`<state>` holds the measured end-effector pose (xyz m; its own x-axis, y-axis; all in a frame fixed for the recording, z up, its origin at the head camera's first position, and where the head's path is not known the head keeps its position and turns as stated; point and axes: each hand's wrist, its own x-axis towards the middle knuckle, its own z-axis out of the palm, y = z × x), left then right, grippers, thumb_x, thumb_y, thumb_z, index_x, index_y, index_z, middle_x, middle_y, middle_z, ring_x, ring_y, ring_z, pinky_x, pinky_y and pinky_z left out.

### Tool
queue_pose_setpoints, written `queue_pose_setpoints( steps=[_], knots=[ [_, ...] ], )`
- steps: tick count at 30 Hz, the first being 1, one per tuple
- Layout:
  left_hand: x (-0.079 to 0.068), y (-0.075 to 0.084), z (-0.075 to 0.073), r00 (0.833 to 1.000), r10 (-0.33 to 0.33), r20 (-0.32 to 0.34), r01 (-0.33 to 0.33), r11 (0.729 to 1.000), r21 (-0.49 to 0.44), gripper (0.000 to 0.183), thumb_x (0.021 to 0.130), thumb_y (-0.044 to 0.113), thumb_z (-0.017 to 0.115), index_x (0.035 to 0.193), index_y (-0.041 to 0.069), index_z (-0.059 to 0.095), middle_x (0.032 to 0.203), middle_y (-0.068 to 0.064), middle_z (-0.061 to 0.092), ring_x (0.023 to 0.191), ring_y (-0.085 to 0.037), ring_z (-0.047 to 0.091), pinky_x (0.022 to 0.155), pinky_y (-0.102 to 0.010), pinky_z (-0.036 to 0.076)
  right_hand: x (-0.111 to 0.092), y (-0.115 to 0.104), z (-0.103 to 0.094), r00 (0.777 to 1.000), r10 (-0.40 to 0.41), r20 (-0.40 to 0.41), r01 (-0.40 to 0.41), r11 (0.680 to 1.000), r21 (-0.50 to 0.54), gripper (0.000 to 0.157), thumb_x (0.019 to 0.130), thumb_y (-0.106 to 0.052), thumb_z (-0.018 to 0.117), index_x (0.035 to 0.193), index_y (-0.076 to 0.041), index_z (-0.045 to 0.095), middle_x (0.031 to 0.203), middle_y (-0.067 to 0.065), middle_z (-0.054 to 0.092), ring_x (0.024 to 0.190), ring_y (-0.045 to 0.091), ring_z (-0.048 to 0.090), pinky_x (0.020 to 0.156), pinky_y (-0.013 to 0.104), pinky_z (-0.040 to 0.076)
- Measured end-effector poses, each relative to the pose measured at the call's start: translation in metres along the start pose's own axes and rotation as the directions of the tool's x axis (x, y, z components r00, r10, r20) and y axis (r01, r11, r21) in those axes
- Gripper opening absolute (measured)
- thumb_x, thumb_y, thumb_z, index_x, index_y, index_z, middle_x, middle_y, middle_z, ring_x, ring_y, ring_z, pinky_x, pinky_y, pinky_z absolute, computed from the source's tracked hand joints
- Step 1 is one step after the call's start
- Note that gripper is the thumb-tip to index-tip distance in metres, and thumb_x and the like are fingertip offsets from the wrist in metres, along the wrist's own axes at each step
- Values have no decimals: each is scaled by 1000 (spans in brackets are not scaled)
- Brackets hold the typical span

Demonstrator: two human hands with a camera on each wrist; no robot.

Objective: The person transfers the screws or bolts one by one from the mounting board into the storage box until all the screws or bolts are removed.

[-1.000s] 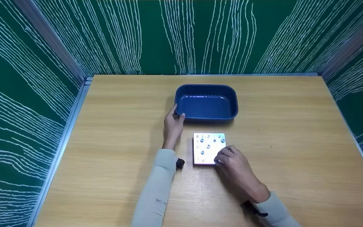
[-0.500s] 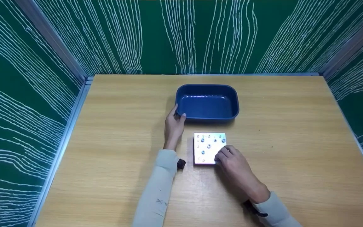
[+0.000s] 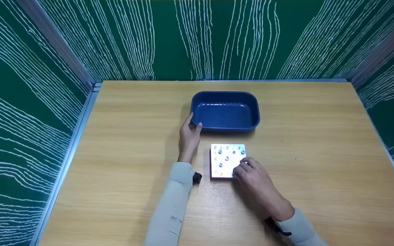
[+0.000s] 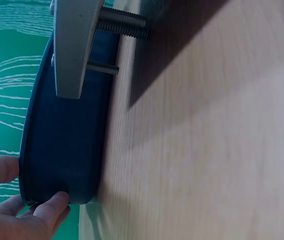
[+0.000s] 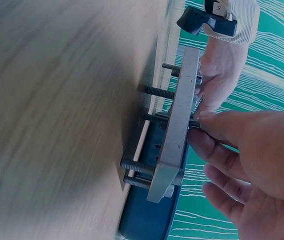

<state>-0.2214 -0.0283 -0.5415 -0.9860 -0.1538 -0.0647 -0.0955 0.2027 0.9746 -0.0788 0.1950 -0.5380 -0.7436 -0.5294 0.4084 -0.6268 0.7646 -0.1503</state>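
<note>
My left hand [image 3: 189, 138] grips the near left corner of a dark blue rectangular tub [image 3: 226, 116], thumb at the rim and fingers against the outer wall [image 4: 57, 200]. Nearer to me is a square metal plate [image 3: 229, 169] with several bolts set through it. Their threaded shanks [image 5: 159, 93] stick out underneath and hold the plate above the table. At its near right corner my right hand [image 3: 257, 181] pinches a bolt [image 5: 194, 123] between thumb and index finger, just above the plate's face. From the head, that bolt is hidden behind the fingers.
All of this is on a light wooden table [image 3: 125, 143]. Green walls [image 3: 164, 41] with white wavy lines close it in at the back and both sides, with metal posts at the corners. A black wrist device [image 3: 197, 177] is on the left wrist.
The right fingers shift very slightly at the same spot on the plate. Left hand, tub and plate stay where they were.
</note>
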Motion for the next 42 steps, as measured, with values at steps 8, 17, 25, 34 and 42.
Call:
queue_pose_setpoints(
  steps=[8, 17, 25, 34, 42],
  knots=[
    [-2, 0, -1, 1000, -16, -3, 16, 1000, 7, 59, 107, 14, 61, 163, 12, 42, 165, -15, 44, 146, -30, 51, 116, -37, 47, 1, -2, -5, 1000, 14, 12, -14, 1000, 5, 14, 88, -3, 84, 97, -6, 75, 95, 7, 77, 100, 29, 64, 86, 42, 57],
    [0, 1, 1, 999, -37, -11, 37, 999, 17, 59, 108, 15, 61, 163, 14, 41, 166, -13, 41, 147, -29, 50, 117, -36, 46, 5, -3, -12, 997, 76, 31, -78, 995, 57, 16, 88, -1, 83, 100, -8, 76, 98, 6, 77, 103, 28, 64, 91, 44, 56],
    [0, 1, 1, 999, -47, -16, 48, 999, 25, 58, 108, 15, 61, 163, 15, 42, 167, -12, 41, 147, -28, 50, 116, -36, 47, 6, -2, -15, 995, 97, 5, -97, 993, 64, 19, 86, 4, 83, 100, -7, 76, 98, 7, 77, 105, 30, 65, 94, 45, 57],
    [1, -2, 1, 1000, -21, -9, 21, 1000, -19, 58, 107, 12, 61, 162, 11, 42, 164, -15, 44, 146, -29, 51, 117, -35, 46, 8, 4, -11, 995, 25, -92, -20, 998, 56, 22, 81, 9, 83, 96, -5, 74, 94, 7, 75, 98, 31, 65, 88, 46, 58],
    [1, -2, 1, 999, -36, -13, 37, 999, 9, 58, 108, 14, 62, 163, 14, 42, 165, -12, 44, 146, -28, 51, 118, -36, 45, 9, 5, -12, 998, 38, -52, -36, 999, 41, 22, 85, 7, 81, 101, -5, 75, 98, 7, 74, 100, 29, 64, 86, 45, 58]
  ],
)
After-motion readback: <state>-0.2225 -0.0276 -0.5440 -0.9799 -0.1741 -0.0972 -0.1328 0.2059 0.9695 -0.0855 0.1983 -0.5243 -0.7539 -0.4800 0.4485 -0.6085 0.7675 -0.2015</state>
